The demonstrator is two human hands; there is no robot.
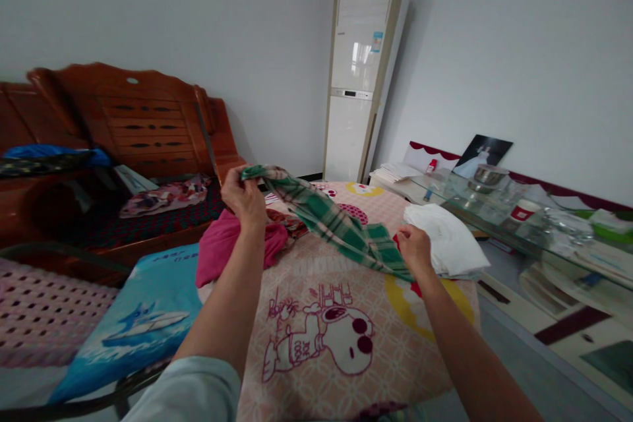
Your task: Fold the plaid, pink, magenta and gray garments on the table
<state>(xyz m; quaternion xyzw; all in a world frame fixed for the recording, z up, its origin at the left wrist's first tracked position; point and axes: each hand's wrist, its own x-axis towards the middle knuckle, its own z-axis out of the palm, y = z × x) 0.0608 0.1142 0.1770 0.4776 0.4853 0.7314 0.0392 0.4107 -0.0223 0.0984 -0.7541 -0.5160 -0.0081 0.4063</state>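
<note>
A green plaid cloth (329,214) is stretched slantwise between my two hands, above the patterned cover (291,290) with a cartoon dog on it. My left hand (244,198) is closed on its raised end. Lower down, my right hand (414,249) pinches the other end, where a bit of red shows by the fingers. The cloth's exact kind cannot be made out. Behind my left forearm lies a bundled pink cloth (217,247). A folded white cloth (448,241) lies just beyond my right hand.
A carved wooden sofa (148,119) stands at the left, with a blue cushion (153,316) nearer me. At the back stands a tall white air conditioner (353,66). Along the right runs a glass-topped cabinet (519,237) holding a metal bowl (490,176), a paper cup (521,212) and a photo (482,155).
</note>
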